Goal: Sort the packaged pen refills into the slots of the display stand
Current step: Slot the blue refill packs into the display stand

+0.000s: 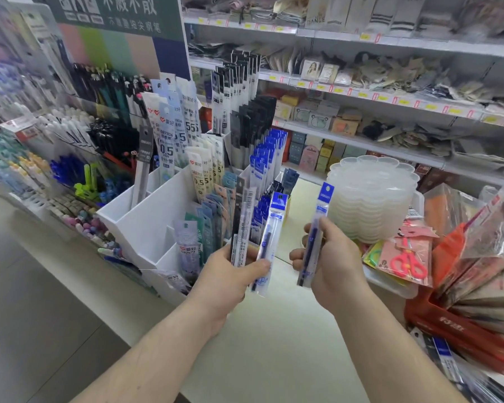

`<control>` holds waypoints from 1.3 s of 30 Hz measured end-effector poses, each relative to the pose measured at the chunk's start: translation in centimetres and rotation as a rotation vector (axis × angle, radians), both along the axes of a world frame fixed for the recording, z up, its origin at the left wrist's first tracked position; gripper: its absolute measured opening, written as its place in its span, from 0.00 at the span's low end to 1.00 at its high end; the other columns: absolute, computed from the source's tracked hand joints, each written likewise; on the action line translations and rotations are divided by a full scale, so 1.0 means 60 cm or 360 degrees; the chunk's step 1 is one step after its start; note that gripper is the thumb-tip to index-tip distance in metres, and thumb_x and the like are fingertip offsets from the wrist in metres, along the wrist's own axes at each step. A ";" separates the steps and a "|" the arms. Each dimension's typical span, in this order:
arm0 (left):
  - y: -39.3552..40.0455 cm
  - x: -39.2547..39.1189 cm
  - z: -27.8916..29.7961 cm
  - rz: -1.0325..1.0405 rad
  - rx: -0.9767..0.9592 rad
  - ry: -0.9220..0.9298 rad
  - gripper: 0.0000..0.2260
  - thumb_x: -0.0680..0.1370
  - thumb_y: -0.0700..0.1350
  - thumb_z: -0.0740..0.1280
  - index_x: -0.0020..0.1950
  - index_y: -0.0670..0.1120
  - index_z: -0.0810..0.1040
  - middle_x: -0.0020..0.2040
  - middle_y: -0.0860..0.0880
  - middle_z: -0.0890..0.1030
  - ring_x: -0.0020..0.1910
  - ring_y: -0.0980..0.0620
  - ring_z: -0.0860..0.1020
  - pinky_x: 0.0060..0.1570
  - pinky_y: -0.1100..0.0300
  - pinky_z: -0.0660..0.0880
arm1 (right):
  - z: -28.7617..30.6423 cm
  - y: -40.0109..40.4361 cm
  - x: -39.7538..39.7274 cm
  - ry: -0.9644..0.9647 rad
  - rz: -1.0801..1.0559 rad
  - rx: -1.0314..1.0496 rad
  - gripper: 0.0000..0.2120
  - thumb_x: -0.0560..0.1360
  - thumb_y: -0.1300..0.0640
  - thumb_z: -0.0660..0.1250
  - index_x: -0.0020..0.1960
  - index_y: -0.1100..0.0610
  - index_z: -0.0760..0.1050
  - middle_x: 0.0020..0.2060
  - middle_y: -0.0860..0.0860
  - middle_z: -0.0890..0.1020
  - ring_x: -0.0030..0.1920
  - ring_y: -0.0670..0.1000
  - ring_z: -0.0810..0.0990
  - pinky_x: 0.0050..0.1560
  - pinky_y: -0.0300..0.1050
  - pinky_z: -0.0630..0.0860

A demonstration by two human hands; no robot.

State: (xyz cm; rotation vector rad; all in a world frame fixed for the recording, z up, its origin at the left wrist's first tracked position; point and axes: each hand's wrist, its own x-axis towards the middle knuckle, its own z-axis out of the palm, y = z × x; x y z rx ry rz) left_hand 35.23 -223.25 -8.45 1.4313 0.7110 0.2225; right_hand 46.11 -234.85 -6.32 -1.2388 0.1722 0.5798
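Two bare hands are reaching forward over a pale counter in a stationery shop, each holding packaged pen refills.

The left hand is gripping two packets, fanned slightly apart and standing nearly upright. One is a dark refill packet with a white barcode strip; the other is a blue refill packet with a clear body and a blue header card. The thumb is pressing across the lower part of the blue one, and the other fingers are curling behind both.

The right hand is pinching a single blue-headed refill packet, tilted a little to the right, with the fingers wrapping round its middle and the thumb lying behind it.

Just beyond the left hand, a white display stand is sitting on the counter, its stepped slots rising toward the back. Several slots are holding upright packets: a dense row of blue packets on the right side, black packets behind them, and white packets printed with 0.5 in the middle. At least two front-left slots are showing bare white walls.

To the right, a stack of clear plastic trays is standing near packaged pink scissors.
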 end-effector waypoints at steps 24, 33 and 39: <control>0.040 -0.026 0.041 -0.0272 -0.0803 -0.0120 0.19 0.82 0.42 0.54 0.55 0.40 0.85 0.37 0.46 0.80 0.28 0.50 0.78 0.21 0.63 0.71 | 0.012 -0.052 -0.015 -0.0343 0.0008 0.0050 0.09 0.84 0.57 0.58 0.47 0.59 0.72 0.28 0.52 0.79 0.26 0.51 0.80 0.29 0.45 0.79; 0.046 -0.034 0.050 -0.0313 -0.0281 0.0134 0.04 0.80 0.37 0.67 0.53 0.39 0.79 0.31 0.47 0.82 0.28 0.50 0.81 0.27 0.59 0.77 | 0.037 -0.059 0.016 -0.0675 0.0598 -0.0125 0.07 0.75 0.55 0.68 0.41 0.55 0.82 0.39 0.56 0.82 0.41 0.54 0.77 0.47 0.51 0.73; 0.046 -0.028 0.051 -0.0543 -0.0059 0.0279 0.09 0.74 0.39 0.73 0.54 0.44 0.81 0.31 0.52 0.80 0.25 0.53 0.72 0.26 0.63 0.64 | 0.042 -0.050 0.051 -0.0830 0.1128 -0.0224 0.03 0.72 0.58 0.74 0.40 0.56 0.83 0.36 0.49 0.82 0.36 0.46 0.77 0.38 0.36 0.70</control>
